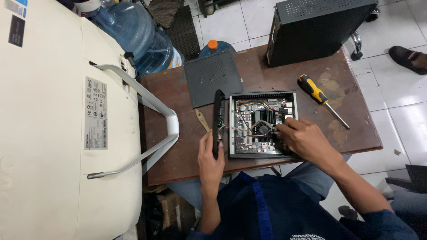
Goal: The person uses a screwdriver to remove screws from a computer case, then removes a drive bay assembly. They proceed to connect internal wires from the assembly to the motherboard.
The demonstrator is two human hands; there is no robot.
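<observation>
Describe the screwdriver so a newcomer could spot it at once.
Start at the brown wooden table and find the opened small computer case under the right hand. Just right of it lies the screwdriver, the only tool with a yellow-and-black handle.

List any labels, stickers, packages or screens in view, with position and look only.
Rating label: pale grey upright rectangle on the back of the white monitor, left.
Dark sticker: small black rectangle, monitor's top left.
Blue-white sticker: at the top left edge, cut off.
No packages; no lit screens.
</observation>
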